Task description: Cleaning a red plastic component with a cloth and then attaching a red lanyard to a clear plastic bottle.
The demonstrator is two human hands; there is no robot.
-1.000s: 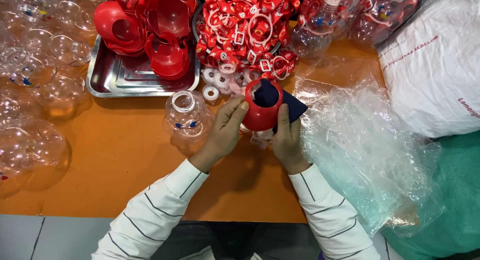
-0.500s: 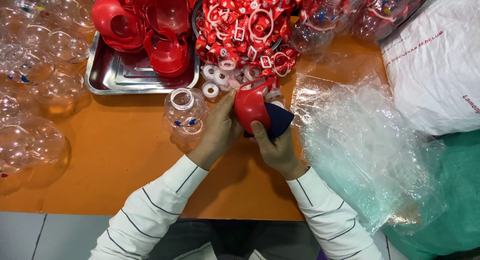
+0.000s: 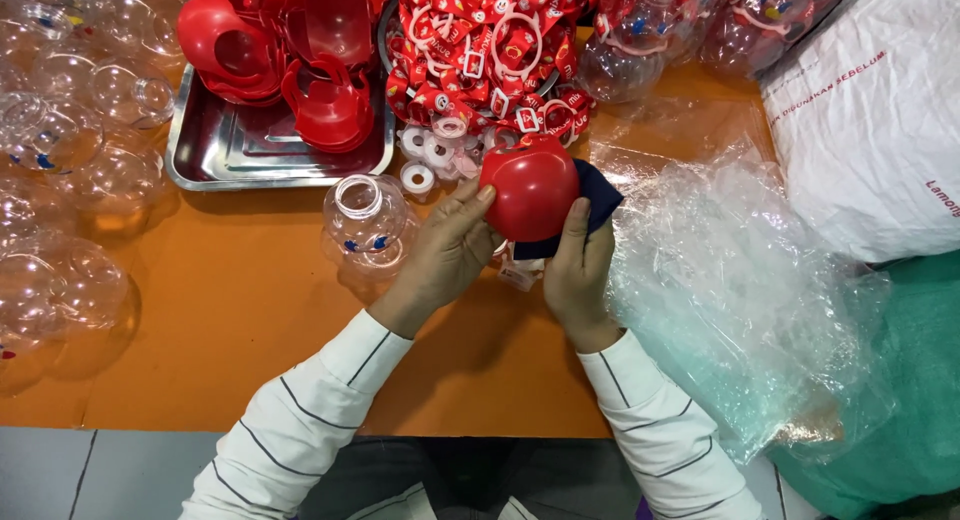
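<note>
Both my hands hold a round red plastic cap [image 3: 532,185] above the orange table [image 3: 240,310]. My left hand [image 3: 447,250] grips its left side with thumb and fingers. My right hand [image 3: 580,265] presses a dark blue cloth [image 3: 596,202] against its right and lower side. The cap's domed outside faces the camera. A clear plastic bottle [image 3: 365,220] with an open neck lies just left of my left hand.
A steel tray [image 3: 250,150] holds several red caps [image 3: 290,50]. A heap of red straps and white rings [image 3: 480,50] lies behind the hands. Clear round bottles [image 3: 70,150] crowd the left edge. Crumpled clear plastic bags [image 3: 740,290] and a white sack [image 3: 880,130] fill the right.
The red cap has been turned over: its open, dark inside faced up earlier, and its domed outside faces up now. The blue cloth moved from inside it to its right side.
</note>
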